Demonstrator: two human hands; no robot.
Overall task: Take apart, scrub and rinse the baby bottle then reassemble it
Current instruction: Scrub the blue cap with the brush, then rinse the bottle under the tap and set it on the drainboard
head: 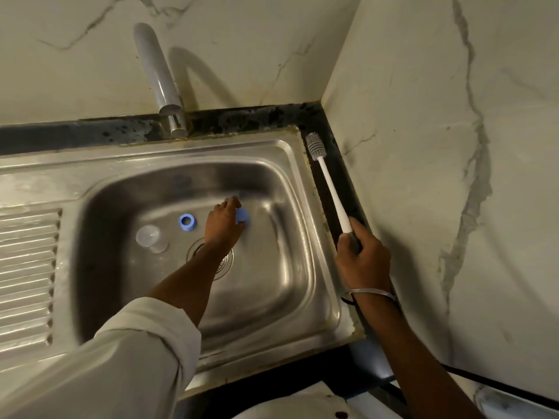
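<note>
In the steel sink [281, 164], a blue screw ring [187, 222] lies on the basin floor, and a clear cap or bottle part [149, 237] stands to its left. My left hand [223, 222] reaches down into the basin and its fingers close around a blue bottle piece [243, 215]. My right hand [361, 255] grips the handle end of a white bottle brush [328, 182]. The brush lies along the dark ledge right of the sink, its grey bristle head pointing to the back corner.
A chrome tap [160, 83] rises at the back and leans over the basin. The drain [211, 257] sits under my left forearm. A ribbed draining board [27, 273] lies to the left. Marble walls meet at the right rear corner.
</note>
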